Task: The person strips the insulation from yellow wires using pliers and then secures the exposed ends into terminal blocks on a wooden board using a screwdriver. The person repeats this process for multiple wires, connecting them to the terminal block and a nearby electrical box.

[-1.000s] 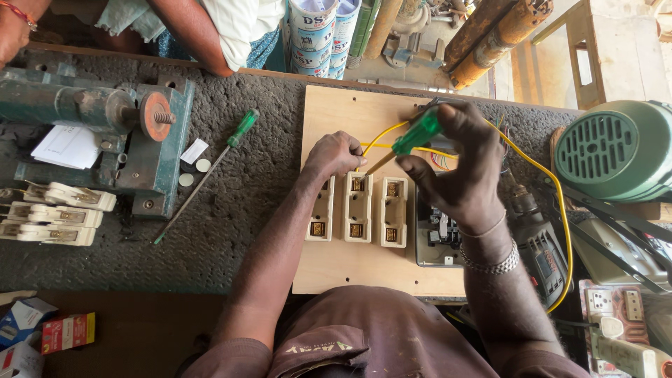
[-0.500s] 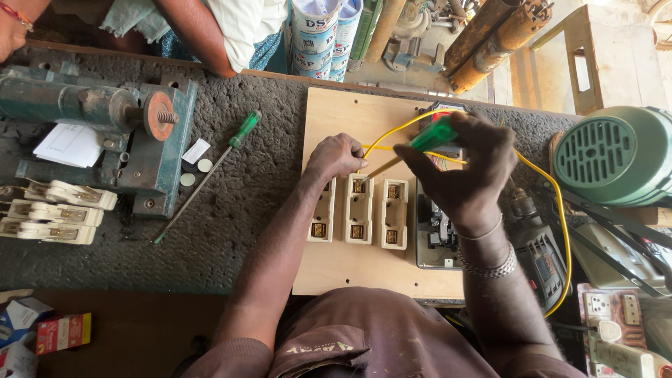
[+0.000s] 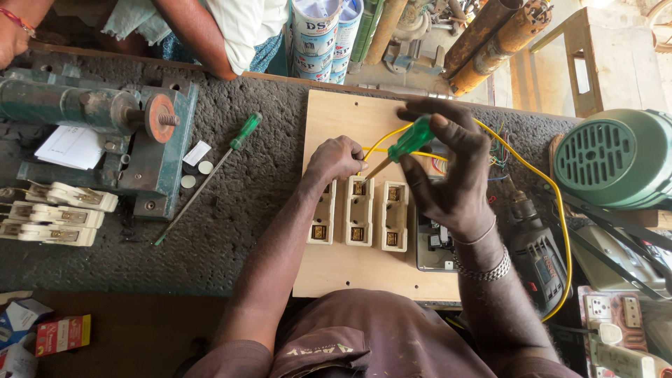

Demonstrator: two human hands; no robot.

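Now the right hand (image 3: 448,175) grasps a green screwdriver (image 3: 402,143) just above the fuse holders (image 3: 358,210) on the board (image 3: 336,119), while the left hand (image 3: 336,157) pinches the yellow wire (image 3: 532,168) there.

Even daylight fills the scene, strongest at the top right, where the wooden frame (image 3: 591,63) is washed out. The plywood board (image 3: 336,119) reads bright; the dark counter (image 3: 231,203) stays matte, without glare. Shadows are soft and short. Focus is sharp centrally, with wide-angle bending toward the edges.
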